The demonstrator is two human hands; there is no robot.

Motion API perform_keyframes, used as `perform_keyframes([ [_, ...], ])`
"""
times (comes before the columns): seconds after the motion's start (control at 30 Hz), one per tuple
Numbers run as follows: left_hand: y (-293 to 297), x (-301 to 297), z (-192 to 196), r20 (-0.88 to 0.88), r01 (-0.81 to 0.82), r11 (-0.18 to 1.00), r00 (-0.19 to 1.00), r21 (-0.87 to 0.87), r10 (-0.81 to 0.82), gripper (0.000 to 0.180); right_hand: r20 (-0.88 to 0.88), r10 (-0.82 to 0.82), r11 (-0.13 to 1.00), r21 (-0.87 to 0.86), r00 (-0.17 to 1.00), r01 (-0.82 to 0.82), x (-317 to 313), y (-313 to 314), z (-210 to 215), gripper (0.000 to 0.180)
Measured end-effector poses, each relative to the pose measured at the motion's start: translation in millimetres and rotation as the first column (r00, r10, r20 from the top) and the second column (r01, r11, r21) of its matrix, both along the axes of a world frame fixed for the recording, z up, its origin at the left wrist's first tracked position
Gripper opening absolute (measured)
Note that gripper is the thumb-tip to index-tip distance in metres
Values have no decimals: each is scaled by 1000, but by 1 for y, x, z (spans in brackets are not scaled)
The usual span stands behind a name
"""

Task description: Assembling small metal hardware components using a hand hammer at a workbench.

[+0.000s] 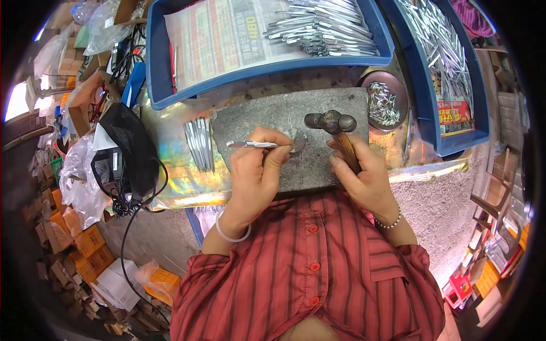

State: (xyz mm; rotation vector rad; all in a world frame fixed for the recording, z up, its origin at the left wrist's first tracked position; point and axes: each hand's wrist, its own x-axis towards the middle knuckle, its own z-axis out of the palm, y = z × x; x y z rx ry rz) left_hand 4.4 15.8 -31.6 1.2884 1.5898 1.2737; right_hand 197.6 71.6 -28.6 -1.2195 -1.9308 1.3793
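Observation:
My left hand point(254, 166) is closed, pinching a slim silver metal strip point(242, 144) between thumb and fingers. The strip lies nearly level, its right end over a small round metal spot point(299, 142) on a grey stone slab point(273, 116). My right hand point(369, 177) wraps round the wooden handle of a ball-peen hammer point(346, 149). Its dark head is raised over the slab's right side, apart from the strip. Left of the slab, several similar strips point(198, 145) lie side by side. A round dark dish point(400, 86) of tiny silver pieces point(383, 105) sits at the right.
A blue tray point(239, 75) lined with printed paper holds a heap of silver strips point(330, 28) behind the slab. Another blue tray point(482, 116) with more strips stands right. At left are a black mesh bag point(128, 136), a hanging cable point(122, 250) and stacked boxes point(91, 236).

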Motion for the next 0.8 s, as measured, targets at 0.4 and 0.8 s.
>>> perform_keyframes([
  [0.4,1,-2,1,-67,15,999,998,-30,-17,3,11,16,1000,-6,1000,-16,0,0,1,25],
  [0.8,-1,11,16,-629,183,978,773,96,-83,29,-184,45,997,-56,982,-56,-8,1,25,23],
])
